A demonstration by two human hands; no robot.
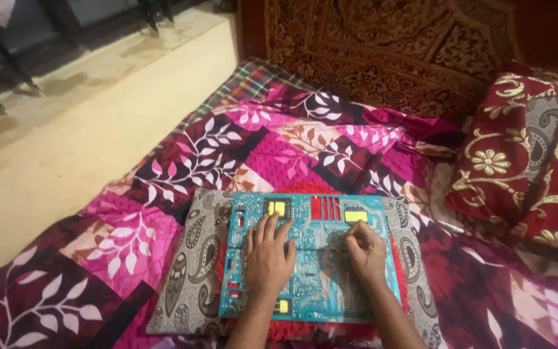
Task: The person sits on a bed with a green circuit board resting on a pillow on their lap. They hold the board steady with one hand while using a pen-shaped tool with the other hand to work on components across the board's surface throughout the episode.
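A large teal circuit board (311,304) with yellow and red patches lies flat on a grey paisley cushion (188,271). My left hand (269,255) rests palm down on the board's left half, fingers spread. Over the board's right half, my right hand (364,251) has its fingers curled and pinched together near the centre; anything between the fingertips is too small to make out.
The cushion sits on a pink and maroon leaf-patterned bedspread (227,155). A red and gold pillow (524,155) lies at the right. A dark red patterned hanging (382,45) covers the back. A cream wall ledge (66,142) runs along the left.
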